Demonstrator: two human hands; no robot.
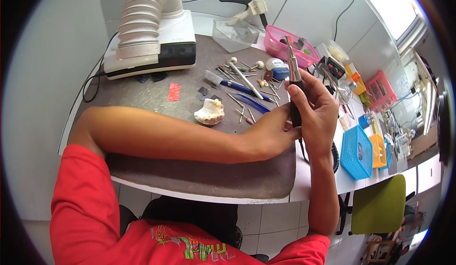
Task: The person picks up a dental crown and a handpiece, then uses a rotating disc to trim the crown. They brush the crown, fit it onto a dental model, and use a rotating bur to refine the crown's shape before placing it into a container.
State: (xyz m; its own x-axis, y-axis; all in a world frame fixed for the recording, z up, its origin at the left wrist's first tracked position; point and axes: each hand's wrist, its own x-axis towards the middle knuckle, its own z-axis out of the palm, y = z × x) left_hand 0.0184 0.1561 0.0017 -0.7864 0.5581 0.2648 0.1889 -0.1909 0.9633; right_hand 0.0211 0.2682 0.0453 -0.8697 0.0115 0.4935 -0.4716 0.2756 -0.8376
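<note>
A rotary handpiece [294,75] with a silver nose and a black grip points upward over the right side of the bench mat. My right hand [319,104] is wrapped round the grip, thumb along its front. Reaching across from the left, my left hand [273,130] is closed at the handpiece's lower end, most of its fingers hidden. On the mat beyond my left forearm sits a plaster dental model [209,112] with a few tooth shapes on it. Loose burs [250,115], a brush [213,78] and a blue-handled tool [249,95] lie near it.
A white unit with a ribbed hose [139,27] stands at the back left. A clear bin [235,35] and a pink basket [273,44] are at the back. Blue basket [356,153] and orange basket [377,148] stand right. A red strip [174,92] lies on the mat.
</note>
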